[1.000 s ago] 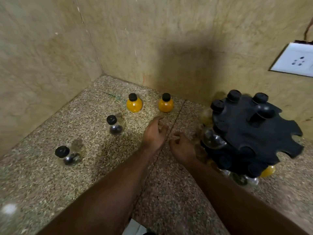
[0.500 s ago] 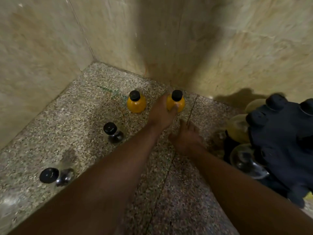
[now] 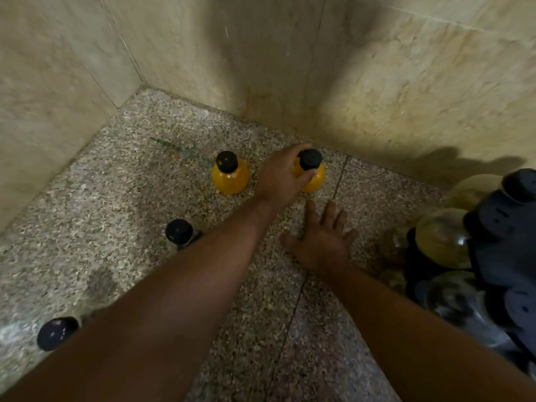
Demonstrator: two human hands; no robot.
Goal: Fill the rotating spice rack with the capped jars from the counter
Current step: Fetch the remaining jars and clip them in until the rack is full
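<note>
Your left hand [image 3: 281,178] is curled around the neck of the right-hand yellow jar [image 3: 316,180], which stands on the counter [image 3: 139,204] near the wall corner. Grip just under the cap and lift straight up, clear of the other yellow jar [image 3: 230,178], then carry it to the rack [image 3: 507,233]. Your right hand [image 3: 322,242] lies flat with fingers spread, holding nothing.

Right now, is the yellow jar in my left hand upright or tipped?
Upright: the yellow jar stands on the counter, black cap on top, left hand gripping its neck.
</note>
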